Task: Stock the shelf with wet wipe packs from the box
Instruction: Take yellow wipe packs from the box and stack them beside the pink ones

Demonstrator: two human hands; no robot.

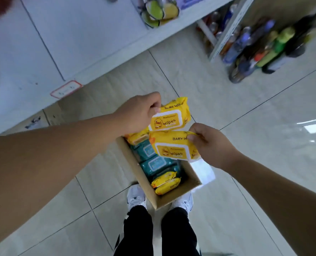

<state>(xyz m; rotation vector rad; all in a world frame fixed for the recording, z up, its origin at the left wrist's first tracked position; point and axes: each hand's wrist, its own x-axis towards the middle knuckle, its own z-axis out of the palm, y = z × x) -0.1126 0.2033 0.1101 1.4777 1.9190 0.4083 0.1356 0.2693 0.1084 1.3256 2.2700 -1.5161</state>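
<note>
Two yellow plastic wipe packs, pinched by left hand and right hand; carry level to white shelf, eleven o'clock.

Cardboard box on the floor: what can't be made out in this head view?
Brown cardboard box: its far end hidden by the upper yellow baby-wipe pack in the left hand and the lower yellow baby-wipe pack in the right hand; total count unknown.
Teal wipe packs: label print too small.
Red-bordered shelf tag: writing blurred.
Coloured bottles, upper right: motion-blurred.
</note>
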